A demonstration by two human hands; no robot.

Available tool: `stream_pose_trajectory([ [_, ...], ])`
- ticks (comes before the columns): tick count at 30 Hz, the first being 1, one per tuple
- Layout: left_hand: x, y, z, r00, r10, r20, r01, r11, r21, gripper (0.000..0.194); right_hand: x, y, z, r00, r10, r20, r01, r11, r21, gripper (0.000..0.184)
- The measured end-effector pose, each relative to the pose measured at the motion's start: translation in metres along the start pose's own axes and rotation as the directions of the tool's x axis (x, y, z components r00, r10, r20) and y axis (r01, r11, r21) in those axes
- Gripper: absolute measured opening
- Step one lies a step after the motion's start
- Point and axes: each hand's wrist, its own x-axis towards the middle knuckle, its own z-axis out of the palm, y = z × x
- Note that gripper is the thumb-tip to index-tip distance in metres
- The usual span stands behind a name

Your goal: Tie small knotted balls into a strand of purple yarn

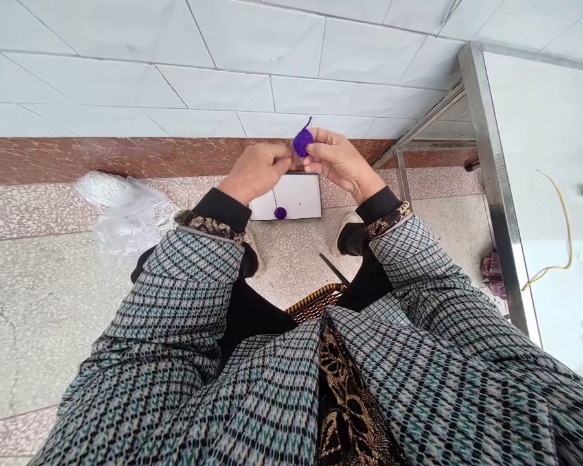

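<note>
As we take stock from the head view, our only one, we enter first the right hand (337, 158): thumb and fingers pinching a small purple yarn piece (302, 141), its loose tail pointing up, held in the air over the far side of a white tray (301, 197). Left hand (260, 169): thumb and forefinger pressed together just beside the piece; what lies between them we cannot tell. Tray: on the floor, dark-rimmed, bearing a purple ball (280, 212) by its near edge; a thin strand (274, 196) rises from the ball toward the left hand.

Hazards, in our judgement: a sharp tug on the strand could roll the ball over the near rim; slack could tangle; a loosened right pinch could let the piece drop or unwind.

Edges: tiled wall (228, 84) and brown skirting (126, 155) beyond the hands, limiting forward reach; metal table frame (495, 175) to the right; plastic bag (136, 213) on the floor to the left. Open room, we judge: back toward the lap, above the terrazzo floor (291, 265) between the shoes (344, 226).
</note>
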Motion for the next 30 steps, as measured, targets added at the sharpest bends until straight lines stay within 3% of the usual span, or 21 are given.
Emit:
stream_pose_trajectory([
  [4,-0.005,0.007,0.001,0.949,0.168,0.267,-0.173,0.985,-0.005,0.023,0.002,-0.006,0.010,0.978,0.037,-0.204,-0.038,0.999,-0.005,0.013],
  [6,-0.006,0.008,0.001,0.924,0.266,0.276,-0.268,0.963,-0.029,0.024,0.004,-0.003,0.011,0.969,0.007,-0.248,-0.035,0.994,-0.105,0.015],
  [9,-0.004,0.005,-0.003,0.934,0.351,0.063,-0.350,0.936,-0.029,0.022,0.007,0.006,0.009,0.979,0.006,-0.204,-0.063,0.960,-0.273,0.021],
  [12,-0.001,0.001,-0.013,0.938,0.309,-0.156,-0.312,0.950,0.003,0.014,0.007,0.012,0.007,0.999,0.039,-0.037,-0.049,0.951,-0.304,0.022],
  [16,0.002,-0.001,-0.023,0.953,0.193,-0.233,-0.202,0.979,-0.012,0.010,0.002,0.013,0.010,0.990,0.072,0.119,-0.050,0.983,-0.179,0.021],
  [18,0.002,0.000,-0.024,0.965,0.077,-0.250,-0.095,0.994,-0.061,0.011,0.000,0.011,0.012,0.986,0.069,0.153,-0.056,0.995,-0.087,0.022],
  [20,0.002,0.003,-0.021,0.974,-0.043,-0.221,0.019,0.994,-0.110,0.013,-0.001,0.010,0.013,0.988,0.033,0.153,-0.034,0.999,0.004,0.024],
  [22,0.002,0.004,-0.014,0.985,-0.085,-0.153,0.067,0.991,-0.119,0.016,0.000,0.010,0.014,0.994,-0.014,0.105,0.005,0.996,0.086,0.026],
  [26,0.005,0.003,0.006,0.999,0.044,0.007,-0.043,0.997,-0.072,0.026,0.004,0.008,0.016,0.993,-0.066,-0.100,0.085,0.978,0.191,0.025],
  [30,0.006,0.000,0.020,0.952,0.231,0.201,-0.240,0.970,0.026,0.030,0.007,0.004,0.016,0.945,-0.038,-0.325,0.077,0.991,0.106,0.021],
])
